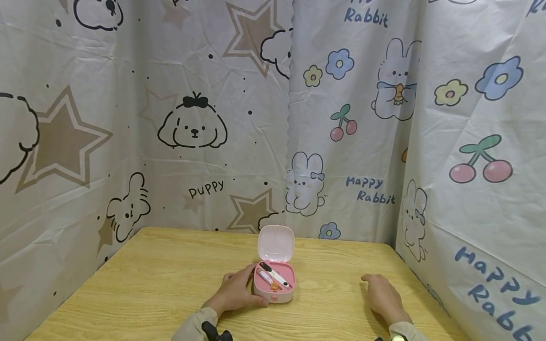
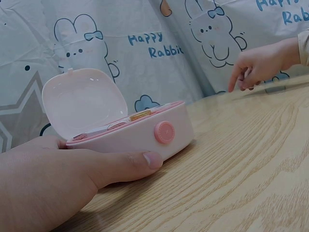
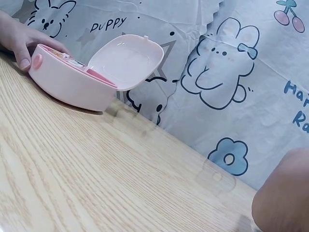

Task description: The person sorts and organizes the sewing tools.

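Observation:
A small pink box [image 1: 278,296] stands on the table with its pale lid [image 1: 276,242] raised. My left hand [image 1: 237,292] grips the box by its left side, the thumb along the front near the round pink button [image 2: 164,132]. Inside lie a slim white stick with a black end [image 1: 275,274] and a pinkish, clear-looking slim item [image 1: 265,277] with an orange piece by it. Well to the right of the box, my right hand [image 1: 382,296] is at the tabletop, index finger pointing down and the others loosely curled, with nothing in it.
The wooden table [image 1: 170,265] reaches back to a printed curtain [image 1: 239,156], which also hangs along both sides. The box's raised lid stands at its back, toward the curtain.

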A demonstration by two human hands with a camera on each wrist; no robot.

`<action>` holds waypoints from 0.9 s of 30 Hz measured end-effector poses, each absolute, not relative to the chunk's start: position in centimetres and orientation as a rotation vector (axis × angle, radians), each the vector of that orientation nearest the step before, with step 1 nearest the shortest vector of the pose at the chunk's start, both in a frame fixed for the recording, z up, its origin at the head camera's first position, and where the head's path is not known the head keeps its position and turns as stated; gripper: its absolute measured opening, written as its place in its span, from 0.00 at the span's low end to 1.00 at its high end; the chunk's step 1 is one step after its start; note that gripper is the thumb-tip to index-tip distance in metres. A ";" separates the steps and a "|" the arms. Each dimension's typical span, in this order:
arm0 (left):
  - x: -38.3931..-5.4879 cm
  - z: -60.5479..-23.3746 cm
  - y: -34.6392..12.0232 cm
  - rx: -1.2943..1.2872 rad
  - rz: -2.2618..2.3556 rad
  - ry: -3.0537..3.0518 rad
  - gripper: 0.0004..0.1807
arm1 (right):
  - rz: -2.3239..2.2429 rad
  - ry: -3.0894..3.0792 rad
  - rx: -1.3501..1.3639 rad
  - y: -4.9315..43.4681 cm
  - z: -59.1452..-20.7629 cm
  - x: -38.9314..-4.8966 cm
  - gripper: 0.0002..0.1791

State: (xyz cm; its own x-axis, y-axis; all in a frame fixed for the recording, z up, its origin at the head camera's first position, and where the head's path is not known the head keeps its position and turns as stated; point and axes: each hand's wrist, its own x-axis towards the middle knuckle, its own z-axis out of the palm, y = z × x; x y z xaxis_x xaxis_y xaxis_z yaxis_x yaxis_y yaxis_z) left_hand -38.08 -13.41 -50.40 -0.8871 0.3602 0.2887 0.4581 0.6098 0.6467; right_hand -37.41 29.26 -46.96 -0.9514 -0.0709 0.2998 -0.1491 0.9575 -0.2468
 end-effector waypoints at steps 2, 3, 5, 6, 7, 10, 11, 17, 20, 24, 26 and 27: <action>-38.1 -50.4 -13.4 -0.692 -1.127 -2.704 0.65 | 0.383 -2.822 0.157 29.2 -46.9 -37.5 0.17; -38.2 -50.4 -13.4 -0.692 -1.121 -2.705 0.65 | 0.381 -2.824 0.154 29.2 -46.9 -37.5 0.17; -38.3 -50.5 -13.5 -0.693 -1.112 -2.706 0.66 | 0.374 -2.832 0.154 29.1 -46.8 -37.5 0.17; -38.3 -50.5 -13.5 -0.693 -1.111 -2.705 0.66 | 0.371 -2.839 0.153 29.1 -46.8 -37.6 0.18; -38.4 -50.6 -13.5 -0.692 -1.108 -2.706 0.66 | 0.372 -2.840 0.154 29.0 -46.8 -37.6 0.18; -38.4 -50.6 -13.5 -0.694 -1.115 -2.702 0.66 | 0.370 -2.848 0.158 28.8 -46.6 -37.6 0.18; -38.4 -50.6 -13.5 -0.695 -1.117 -2.702 0.66 | 0.371 -2.851 0.159 28.8 -46.6 -37.6 0.18; -38.2 -50.6 -13.5 -0.704 -1.136 -2.692 0.65 | 0.375 -2.830 0.194 28.2 -46.7 -37.6 0.19; -38.2 -50.6 -13.5 -0.708 -1.135 -2.687 0.65 | 0.371 -2.822 0.213 27.8 -46.7 -37.6 0.19; -38.2 -50.6 -13.5 -0.706 -1.136 -2.683 0.65 | 0.363 -2.809 0.226 27.3 -46.5 -37.6 0.20; -38.2 -50.6 -13.5 -0.704 -1.135 -2.682 0.65 | 0.360 -2.796 0.233 27.2 -46.4 -37.6 0.21; -38.2 -50.6 -13.5 -0.704 -1.135 -2.681 0.65 | 0.360 -2.790 0.234 27.1 -46.4 -37.6 0.21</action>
State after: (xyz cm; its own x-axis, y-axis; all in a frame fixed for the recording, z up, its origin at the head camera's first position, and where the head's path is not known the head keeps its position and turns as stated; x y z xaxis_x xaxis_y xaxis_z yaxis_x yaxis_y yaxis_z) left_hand -38.19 -13.48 -50.62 -0.8794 0.3635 0.3075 0.4738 0.6045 0.6404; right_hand -37.61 27.09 -46.37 -0.9363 -0.1199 0.3302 -0.1998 0.9548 -0.2199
